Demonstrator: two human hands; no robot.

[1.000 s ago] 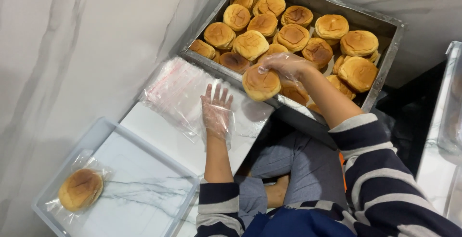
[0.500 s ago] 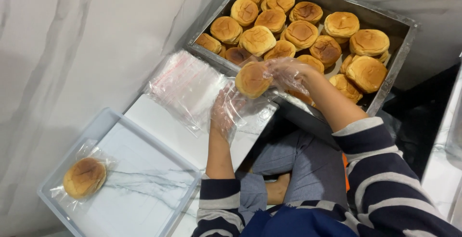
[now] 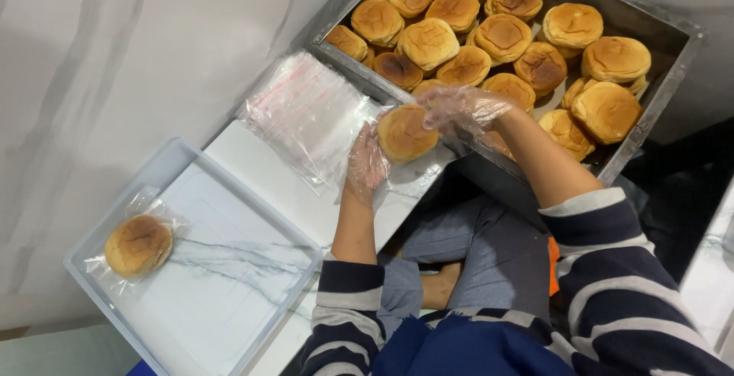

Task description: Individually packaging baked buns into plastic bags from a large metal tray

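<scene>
1. Nearest the camera, striped sleeves and grey trousers framed the view of a seated person working over a white table [image 3: 260,173].
2. At the lower left, a clear plastic tray [image 3: 229,284] held one bagged bun [image 3: 138,245] near its left end.
3. The left hand [image 3: 366,163], in a thin clear glove, was closed on the edge of a clear bag [image 3: 409,179] lying on the table just below the bun [image 3: 405,133].
4. The gloved right hand [image 3: 461,108] gripped that round, golden bun from its right side, holding it just above the bag, between the two hands.
5. Just left of the hands lay a stack of clear bags [image 3: 310,112].
6. Farthest off, a metal baking pan [image 3: 657,108] sat heaped with browned buns [image 3: 505,36], its near corner just behind the right hand.
</scene>
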